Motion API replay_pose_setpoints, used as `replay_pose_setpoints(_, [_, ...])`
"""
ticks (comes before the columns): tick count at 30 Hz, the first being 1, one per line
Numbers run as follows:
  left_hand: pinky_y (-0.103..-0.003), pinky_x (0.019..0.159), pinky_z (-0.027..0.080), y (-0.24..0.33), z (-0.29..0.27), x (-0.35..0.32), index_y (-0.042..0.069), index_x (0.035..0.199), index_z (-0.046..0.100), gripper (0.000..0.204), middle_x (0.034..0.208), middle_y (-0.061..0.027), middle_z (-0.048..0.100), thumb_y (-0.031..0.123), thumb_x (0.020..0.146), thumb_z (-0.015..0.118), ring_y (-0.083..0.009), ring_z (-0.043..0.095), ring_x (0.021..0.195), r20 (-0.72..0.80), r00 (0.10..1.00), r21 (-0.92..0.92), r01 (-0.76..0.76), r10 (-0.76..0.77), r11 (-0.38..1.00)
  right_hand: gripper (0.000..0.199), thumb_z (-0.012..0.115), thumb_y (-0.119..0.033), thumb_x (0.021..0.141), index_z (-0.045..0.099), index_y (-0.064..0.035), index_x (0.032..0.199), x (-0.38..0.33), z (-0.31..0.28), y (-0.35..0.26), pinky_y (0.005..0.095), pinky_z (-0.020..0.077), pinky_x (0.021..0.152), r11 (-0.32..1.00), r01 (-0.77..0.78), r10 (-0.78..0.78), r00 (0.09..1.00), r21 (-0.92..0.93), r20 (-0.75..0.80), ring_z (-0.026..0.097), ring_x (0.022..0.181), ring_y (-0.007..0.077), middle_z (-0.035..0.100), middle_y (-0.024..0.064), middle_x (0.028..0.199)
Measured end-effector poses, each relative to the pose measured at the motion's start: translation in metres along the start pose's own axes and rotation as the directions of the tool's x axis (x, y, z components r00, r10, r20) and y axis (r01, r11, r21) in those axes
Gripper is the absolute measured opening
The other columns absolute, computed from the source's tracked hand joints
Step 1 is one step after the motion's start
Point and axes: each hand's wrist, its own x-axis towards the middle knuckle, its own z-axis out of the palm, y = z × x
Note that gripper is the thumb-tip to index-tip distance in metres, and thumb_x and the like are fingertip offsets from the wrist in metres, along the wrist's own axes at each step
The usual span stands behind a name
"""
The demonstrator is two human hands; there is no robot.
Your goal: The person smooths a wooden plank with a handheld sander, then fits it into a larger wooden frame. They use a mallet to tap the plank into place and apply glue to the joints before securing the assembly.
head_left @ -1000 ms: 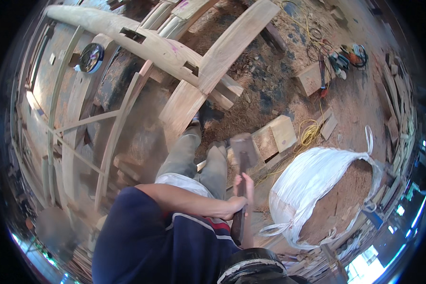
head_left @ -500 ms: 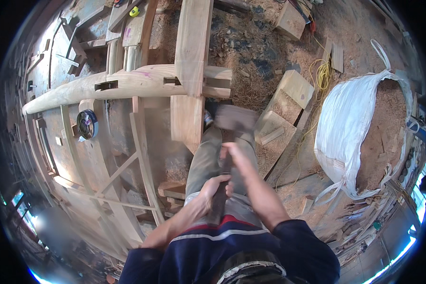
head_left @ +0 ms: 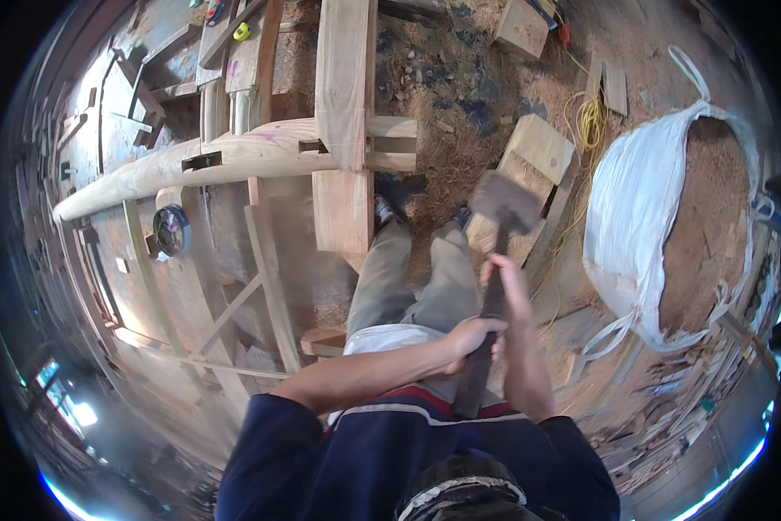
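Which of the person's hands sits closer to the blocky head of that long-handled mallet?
The right hand: it grips the dark handle higher up, just below the grey blocky mallet head. The left hand wraps the handle lower down, nearer the body.

A white bulk sack (head_left: 642,217) brimming with sawdust sits beside a yellow cord (head_left: 586,130) on the littered workshop floor, near stacked timber beams (head_left: 342,122) and a round tape reel (head_left: 171,230).
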Motion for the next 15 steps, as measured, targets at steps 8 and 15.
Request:
replay_pose_setpoints(8, [-0.024, 0.053, 0.046, 0.063, -0.092, 0.030, 0.004, 0.099, 0.054, 0.016, 0.074, -0.0004, 0.051, 0.019, 0.104, 0.057, -0.0101, 0.054, 0.060, 0.401, 0.875, -0.365, 0.423, -0.270, 0.829, 0.015, 0.061, -0.009, 0.088, 0.061, -0.0011, 0.075, 0.050, -0.003, 0.013, 0.0411, 0.0524, 0.056, 0.935, 0.119, 0.063, 0.870, 0.333, -0.489, 0.062, 0.057, 0.0258, 0.062, 0.0139, 0.068])
replay_pose_setpoints(15, [-0.026, 0.052, 0.047, 0.034, -0.120, -0.071, 0.004, 0.118, 0.054, 0.020, 0.079, -0.0012, 0.052, 0.020, 0.106, 0.056, -0.0106, 0.052, 0.062, -0.216, 0.975, -0.801, -0.208, 0.054, 0.562, 0.039, 0.059, -0.034, 0.091, 0.071, -0.0045, 0.069, 0.070, 0.192, 0.030, 0.0380, 0.0471, 0.059, 0.955, -0.228, 0.278, 0.911, -0.187, 0.306, 0.060, 0.056, 0.0213, 0.065, 0.0064, 0.059])
